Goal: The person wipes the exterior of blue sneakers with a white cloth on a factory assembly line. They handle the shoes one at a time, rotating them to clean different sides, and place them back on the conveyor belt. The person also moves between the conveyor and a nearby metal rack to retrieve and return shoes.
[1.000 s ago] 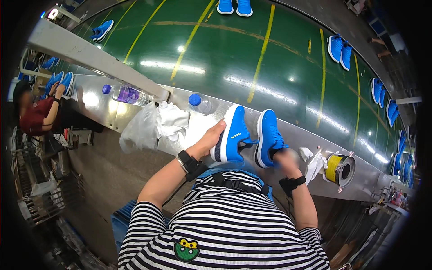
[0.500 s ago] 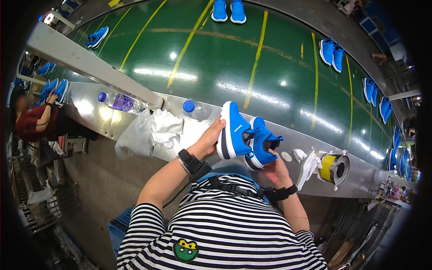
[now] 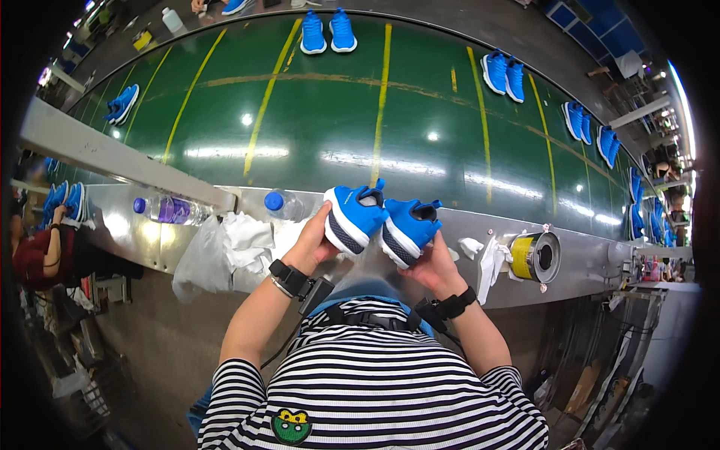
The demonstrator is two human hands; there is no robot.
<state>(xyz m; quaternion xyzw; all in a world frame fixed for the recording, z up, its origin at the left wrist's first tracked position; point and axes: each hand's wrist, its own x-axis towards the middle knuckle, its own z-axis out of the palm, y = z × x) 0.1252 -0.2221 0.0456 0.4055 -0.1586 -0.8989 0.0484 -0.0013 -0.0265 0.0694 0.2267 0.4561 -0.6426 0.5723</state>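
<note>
Head view: left hand (image 3: pixel 319 241) grips 1 blue shoe (image 3: pixel 354 219), right hand (image 3: pixel 429 264) grips another blue shoe (image 3: pixel 406 229), both over the steel surface (image 3: pixel 585 255). Nearby: 2 bottles (image 3: pixel 169 209), crumpled white rags (image 3: pixel 247 238), yellow tape roll (image 3: pixel 534 256). Green conveyor (image 3: pixel 315 127) carries more blue pairs (image 3: pixel 328 31).

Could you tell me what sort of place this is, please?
Most likely a shoe factory's assembly line. A long green conveyor belt carries spaced pairs of blue shoes, and the left hand and right hand each hold a blue shoe.
</note>
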